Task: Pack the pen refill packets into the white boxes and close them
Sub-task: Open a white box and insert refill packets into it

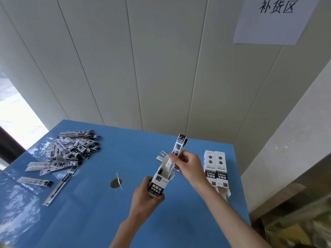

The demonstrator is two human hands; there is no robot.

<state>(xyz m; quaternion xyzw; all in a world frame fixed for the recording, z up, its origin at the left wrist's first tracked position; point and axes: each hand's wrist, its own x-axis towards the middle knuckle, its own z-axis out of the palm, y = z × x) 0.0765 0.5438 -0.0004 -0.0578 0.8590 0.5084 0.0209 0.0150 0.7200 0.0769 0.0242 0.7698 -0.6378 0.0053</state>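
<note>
My left hand [145, 199] grips the lower end of a white box [160, 179] with black print, held tilted above the blue table, its top flaps open. My right hand [186, 162] pinches a bundle of pen refill packets [180, 144] that sticks up out of the box's open mouth, its lower part inside the box. A loose heap of refill packets [69, 149] lies on the table's left side, with a few single packets [60, 187] strewn nearer me. Two more white boxes [215, 167] lie side by side at the right, their near flaps open.
The blue table [93, 212] has a round cable hole [116, 183] near its middle. A panelled wall stands right behind it, with a paper sign [272, 20] at the upper right. A brown cardboard box [295, 217] sits past the table's right edge.
</note>
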